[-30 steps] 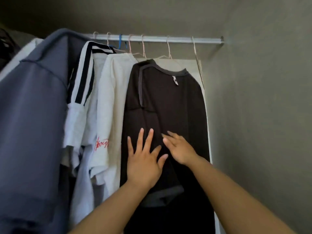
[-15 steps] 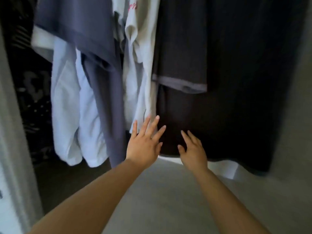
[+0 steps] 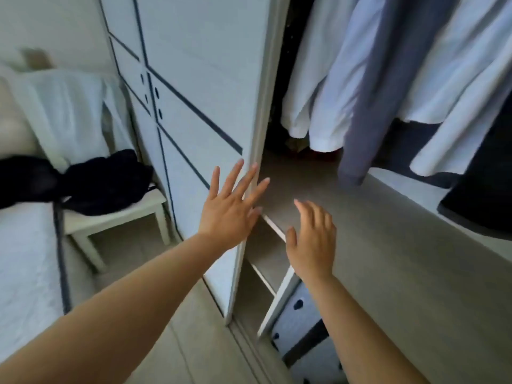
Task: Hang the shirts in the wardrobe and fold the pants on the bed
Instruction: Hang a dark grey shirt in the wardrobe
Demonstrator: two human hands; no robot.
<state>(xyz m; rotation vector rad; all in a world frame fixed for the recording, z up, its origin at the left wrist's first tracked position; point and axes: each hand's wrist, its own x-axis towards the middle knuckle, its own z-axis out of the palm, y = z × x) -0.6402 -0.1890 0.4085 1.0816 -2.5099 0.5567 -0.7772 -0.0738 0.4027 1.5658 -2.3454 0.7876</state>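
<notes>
Both hands are empty, fingers spread: the left hand (image 3: pixel 230 209) sits at the edge of the wardrobe door (image 3: pixel 199 79), the right hand (image 3: pixel 311 242) just beside it over the wardrobe shelf (image 3: pixel 388 245). Hung shirts (image 3: pixel 332 79) are up right. The dark garment heap (image 3: pixel 105 181) lies well left, stretched sideways across the chair (image 3: pixel 110 217) and bed (image 3: pixel 25 259), nearer the left hand.

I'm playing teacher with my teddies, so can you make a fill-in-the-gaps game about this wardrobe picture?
1. The clothes lying on the white chair are ___ in colour.
2. The left hand and the right hand both hold ___.
3. The white shirts hang ___ the wardrobe, to the right of its door.
Missing words: black; nothing; inside.
</notes>
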